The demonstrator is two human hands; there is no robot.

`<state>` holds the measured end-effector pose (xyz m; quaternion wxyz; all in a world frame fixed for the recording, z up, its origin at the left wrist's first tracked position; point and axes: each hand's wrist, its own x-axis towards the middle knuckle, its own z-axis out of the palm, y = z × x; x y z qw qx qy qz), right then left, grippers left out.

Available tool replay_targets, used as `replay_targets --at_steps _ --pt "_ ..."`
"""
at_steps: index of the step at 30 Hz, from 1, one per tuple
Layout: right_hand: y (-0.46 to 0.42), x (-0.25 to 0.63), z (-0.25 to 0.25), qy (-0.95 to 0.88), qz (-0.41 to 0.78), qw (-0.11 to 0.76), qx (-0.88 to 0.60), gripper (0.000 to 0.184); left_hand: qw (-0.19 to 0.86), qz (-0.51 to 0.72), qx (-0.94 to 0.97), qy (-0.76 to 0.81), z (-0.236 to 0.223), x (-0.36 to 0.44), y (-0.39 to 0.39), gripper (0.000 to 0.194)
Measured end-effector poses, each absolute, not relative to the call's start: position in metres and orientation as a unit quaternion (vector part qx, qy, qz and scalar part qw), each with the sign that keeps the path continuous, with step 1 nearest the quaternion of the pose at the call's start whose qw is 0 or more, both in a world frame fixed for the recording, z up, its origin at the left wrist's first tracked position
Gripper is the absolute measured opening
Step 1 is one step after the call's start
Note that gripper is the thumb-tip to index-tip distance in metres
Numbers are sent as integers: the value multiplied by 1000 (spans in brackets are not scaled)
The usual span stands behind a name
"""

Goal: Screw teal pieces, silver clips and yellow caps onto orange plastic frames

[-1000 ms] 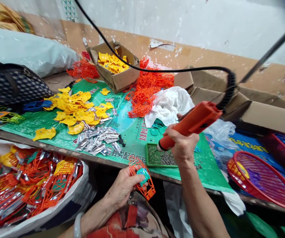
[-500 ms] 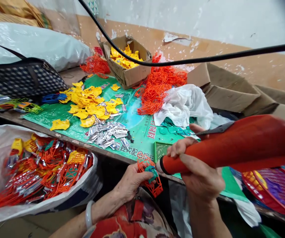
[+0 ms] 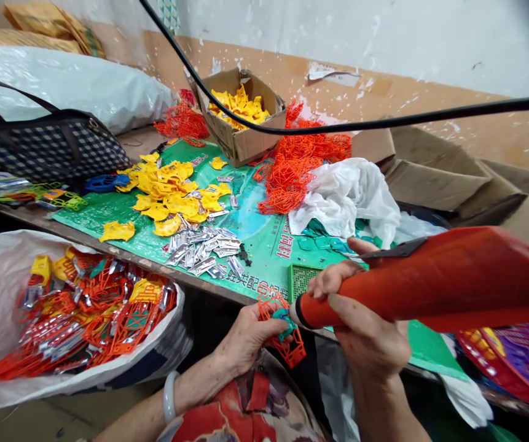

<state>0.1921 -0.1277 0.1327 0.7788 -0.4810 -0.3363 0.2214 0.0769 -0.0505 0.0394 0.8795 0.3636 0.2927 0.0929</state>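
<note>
My left hand (image 3: 246, 334) pinches an orange plastic lattice frame (image 3: 295, 355) with a small green plastic piece (image 3: 284, 319) on it, in front of the table edge. My right hand (image 3: 370, 319) is wrapped round the front of a red power screwdriver (image 3: 430, 276). The tool lies almost level, and its tip (image 3: 293, 312) meets the green piece or sits right against it; the exact contact is hidden. Just behind the tip is a small green basket (image 3: 301, 279). Silver plates (image 3: 206, 248) and yellow plastic parts (image 3: 167, 190) lie in heaps on the green sheet (image 3: 255, 230).
A white sack (image 3: 176, 319) of orange-and-yellow assemblies stands at lower left. Behind are a box (image 3: 257, 147) of yellow parts, orange frames (image 3: 287, 175), a white plastic bag (image 3: 344, 193) and an open carton (image 3: 439, 184). A black cable (image 3: 338, 127) hangs across the view.
The whole view has shifted slightly to the right. Both hands keep their grips, and the screwdriver tip stays at the green piece. The tool's body sits slightly lower.
</note>
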Motion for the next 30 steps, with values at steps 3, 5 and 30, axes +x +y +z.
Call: replay_targets --at_steps 3,5,30 --pt "-129 192 131 -337 219 768 -498 51 877 93 370 290 40 76 -51 20" --pt "-130 192 129 -337 214 760 -512 53 875 95 378 289 41 76 -51 19" --pt "-107 246 128 -267 9 804 -531 50 869 66 375 315 41 69 -40 27"
